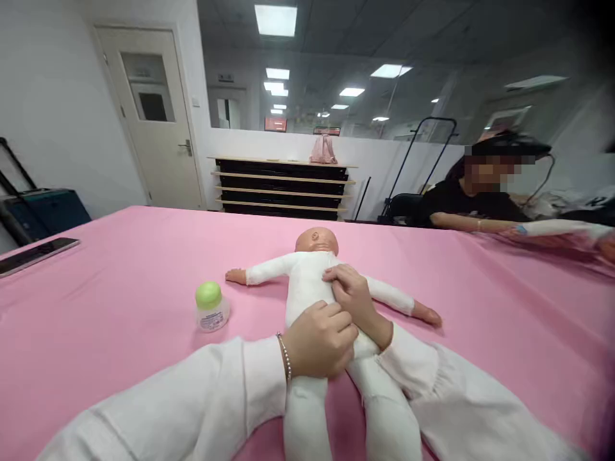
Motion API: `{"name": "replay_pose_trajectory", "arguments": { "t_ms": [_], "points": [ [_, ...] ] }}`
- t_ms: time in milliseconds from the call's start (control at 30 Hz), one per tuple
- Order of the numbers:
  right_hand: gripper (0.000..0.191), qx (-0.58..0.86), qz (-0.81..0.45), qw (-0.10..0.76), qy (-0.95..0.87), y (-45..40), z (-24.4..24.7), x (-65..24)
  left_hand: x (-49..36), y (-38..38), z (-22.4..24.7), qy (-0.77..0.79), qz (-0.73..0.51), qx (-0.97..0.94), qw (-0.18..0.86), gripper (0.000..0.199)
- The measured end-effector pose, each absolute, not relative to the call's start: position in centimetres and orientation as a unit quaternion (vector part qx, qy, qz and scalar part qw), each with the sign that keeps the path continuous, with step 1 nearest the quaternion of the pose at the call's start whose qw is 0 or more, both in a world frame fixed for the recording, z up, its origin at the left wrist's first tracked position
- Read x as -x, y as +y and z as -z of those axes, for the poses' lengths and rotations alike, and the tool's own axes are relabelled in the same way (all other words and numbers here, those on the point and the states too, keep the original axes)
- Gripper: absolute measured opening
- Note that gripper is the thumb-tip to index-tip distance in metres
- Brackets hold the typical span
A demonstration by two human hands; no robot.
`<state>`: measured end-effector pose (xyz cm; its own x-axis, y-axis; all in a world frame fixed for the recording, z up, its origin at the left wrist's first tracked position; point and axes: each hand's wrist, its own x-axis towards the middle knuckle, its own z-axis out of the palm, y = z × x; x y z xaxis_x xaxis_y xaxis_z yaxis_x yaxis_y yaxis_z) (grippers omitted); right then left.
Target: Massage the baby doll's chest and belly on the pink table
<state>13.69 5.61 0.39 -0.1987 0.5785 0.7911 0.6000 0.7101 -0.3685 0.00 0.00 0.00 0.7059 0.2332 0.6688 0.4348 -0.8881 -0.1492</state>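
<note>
My white cloth-bodied doll (307,282) lies lengthwise before me on pink cloth (144,269), apparently for two-sided reach; my left hand (319,339) and right hand (354,296) curl narrowly against its torso, though whether they pinch fabric I cannot tell

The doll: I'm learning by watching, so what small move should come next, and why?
I'd probably lift the left hand slightly off the doll: it is curled low on the body, hiding the part beneath, while the right hand rests higher up.
</note>
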Motion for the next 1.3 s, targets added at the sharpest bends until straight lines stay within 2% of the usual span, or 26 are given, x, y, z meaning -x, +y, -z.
{"name": "replay_pose_trajectory", "arguments": {
  "t_ms": [200, 367, 600, 733, 900, 1033, 1167, 1300],
  "points": [
    [0.028, 0.236, -0.036, 0.418, -0.876, 5.0, -1.3, -13.4, 0.1, 0.6, 0.1, -0.082, 0.294, 0.948, 0.084, 0.018],
    [0.034, 0.286, -0.045, 0.381, -0.878, 5.9, -1.1, -13.5, 0.0, 0.6, 0.1, -0.097, 0.322, 0.941, 0.031, 0.026],
    [0.032, 0.409, -0.056, 0.495, -0.765, 7.0, -0.1, -13.7, -0.1, 0.4, 0.1, -0.229, 0.343, 0.91, 0.049, 0.02],
    [0.027, 0.429, -0.082, 0.547, -0.714, 6.8, 0.1, -13.8, 0.1, 0.5, 0.3, -0.224, 0.352, 0.906, 0.077, 0.018],
    [0.025, 0.406, -0.066, 0.542, -0.733, 6.6, 0.0, -13.9, 0.2, 0.7, 0.1, -0.115, 0.339, 0.932, 0.06, 0.022],
    [0.032, 0.327, -0.052, 0.491, -0.806, 6.2, -0.3, -13.8, 0.2, 0.9, 0.2, -0.045, 0.336, 0.94, 0.018, 0.027],
    [0.036, 0.308, -0.072, 0.451, -0.835, 6.3, -0.5, -13.7, 0.0, 0.8, 0.4, -0.095, 0.338, 0.936, -0.008, 0.029],
    [0.034, 0.393, -0.107, 0.495, -0.768, 7.0, -0.1, -13.8, -0.1, 0.6, 0.4, -0.186, 0.365, 0.912, -0.01, 0.025]
  ]
}}
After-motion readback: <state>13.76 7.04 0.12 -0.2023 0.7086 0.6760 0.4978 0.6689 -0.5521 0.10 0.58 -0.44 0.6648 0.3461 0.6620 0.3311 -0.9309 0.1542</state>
